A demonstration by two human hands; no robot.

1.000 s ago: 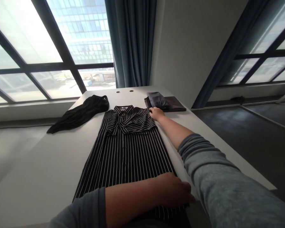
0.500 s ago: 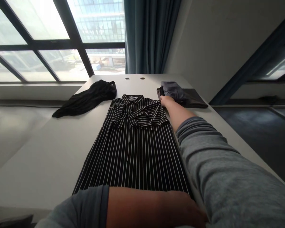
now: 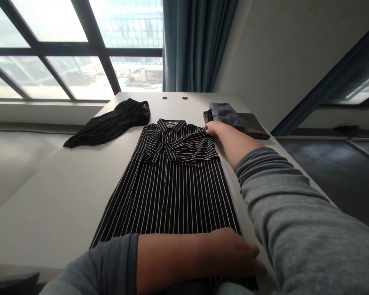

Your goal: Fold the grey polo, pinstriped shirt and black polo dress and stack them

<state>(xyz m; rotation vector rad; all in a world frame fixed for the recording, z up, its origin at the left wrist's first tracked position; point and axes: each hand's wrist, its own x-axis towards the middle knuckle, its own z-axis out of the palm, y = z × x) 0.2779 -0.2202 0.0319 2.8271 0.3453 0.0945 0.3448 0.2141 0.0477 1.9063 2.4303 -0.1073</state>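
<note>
A black shirt with white stripes [image 3: 184,196] lies front up on the white table [image 3: 64,196], its collar at the far end and its sleeves folded in across the chest. My right hand [image 3: 213,128] pinches the shirt's shoulder edge at the right. Across the lower part of the shirt reaches my left hand [image 3: 238,254], near the right side edge. Its fingers point right, with a gap between them, and nothing shows in them. The shirt's hem is hidden below my left arm.
A crumpled black garment [image 3: 110,125] lies at the far left of the table. Folded grey and dark clothes [image 3: 224,114] lie at the far right, beside my right hand. Beyond the table are windows and a blue curtain [image 3: 193,49].
My left hand has moved up in the view and its fingers now show apart. My right hand stays at the shoulder edge. The view has shifted slightly.
</note>
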